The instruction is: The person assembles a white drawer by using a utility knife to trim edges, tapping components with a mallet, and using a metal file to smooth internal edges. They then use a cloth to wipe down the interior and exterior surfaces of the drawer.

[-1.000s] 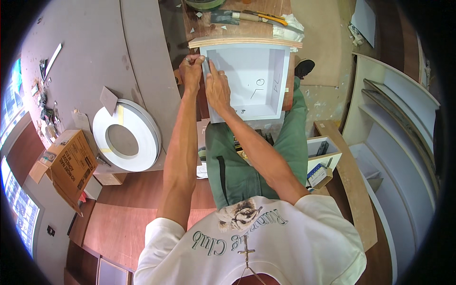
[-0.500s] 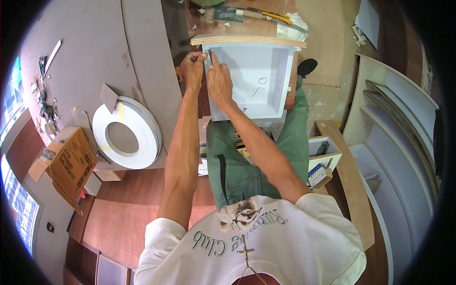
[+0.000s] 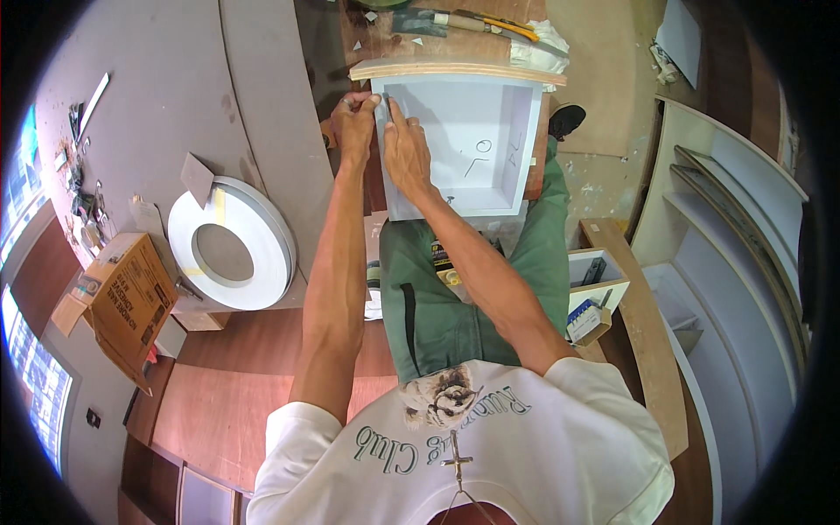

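Observation:
A white drawer box (image 3: pixel 409 206) with a wooden-edged front panel (image 3: pixel 455 72) lies in front of me, its open side up and pencil-like marks on its bottom. At its far left corner, my left hand (image 3: pixel 353 128) is closed in a pinch against the outside of the left wall; whatever its fingertips hold is hidden. My right hand (image 3: pixel 407 153) reaches over the same wall from inside, index finger stretched along the top edge. Under that finger shows a small dark thin piece (image 3: pixel 388 103), too small to name, gripped against the wall.
Beyond the drawer lie a yellow utility knife (image 3: pixel 516 31), a wooden-handled tool (image 3: pixel 464 24) and a crumpled white cloth (image 3: pixel 540 51). A roll of white edge banding (image 3: pixel 188 254) rests on the left board, beside a cardboard box (image 3: pixel 131 293). White shelving (image 3: pixel 726 236) stands at right.

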A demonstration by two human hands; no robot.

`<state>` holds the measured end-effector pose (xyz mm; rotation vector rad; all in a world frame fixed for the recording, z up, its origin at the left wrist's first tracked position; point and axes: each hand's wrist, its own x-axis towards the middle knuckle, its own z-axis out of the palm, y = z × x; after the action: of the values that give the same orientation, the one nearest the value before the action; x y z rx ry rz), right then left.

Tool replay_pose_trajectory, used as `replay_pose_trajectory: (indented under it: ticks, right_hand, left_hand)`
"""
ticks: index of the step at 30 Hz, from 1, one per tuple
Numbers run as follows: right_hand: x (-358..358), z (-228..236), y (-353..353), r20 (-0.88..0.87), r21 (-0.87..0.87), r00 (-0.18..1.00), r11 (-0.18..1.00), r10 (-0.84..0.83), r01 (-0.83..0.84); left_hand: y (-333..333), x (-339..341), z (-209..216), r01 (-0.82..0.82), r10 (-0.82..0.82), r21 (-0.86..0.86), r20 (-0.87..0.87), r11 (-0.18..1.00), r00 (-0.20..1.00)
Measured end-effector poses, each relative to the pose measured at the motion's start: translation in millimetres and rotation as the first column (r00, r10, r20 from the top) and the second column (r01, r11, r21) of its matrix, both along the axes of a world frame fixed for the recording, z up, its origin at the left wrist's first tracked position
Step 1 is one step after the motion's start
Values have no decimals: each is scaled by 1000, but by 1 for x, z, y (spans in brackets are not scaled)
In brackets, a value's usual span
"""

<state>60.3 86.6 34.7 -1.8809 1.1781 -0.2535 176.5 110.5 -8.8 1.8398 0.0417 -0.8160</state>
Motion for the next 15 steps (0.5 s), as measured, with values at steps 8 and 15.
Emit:
replay_pose_trajectory:
  ticks: [8,15]
  right_hand:
    - [1,4,-7,-31,39,999,999,38,-37]
    - [-1,0,-6,-39,26,999,999,36,-35]
  left_hand:
    - [2,3,0,12,-12,8,27,1000,1000]
    - [-2,-1,4,13,-14,44,4,999,1000]
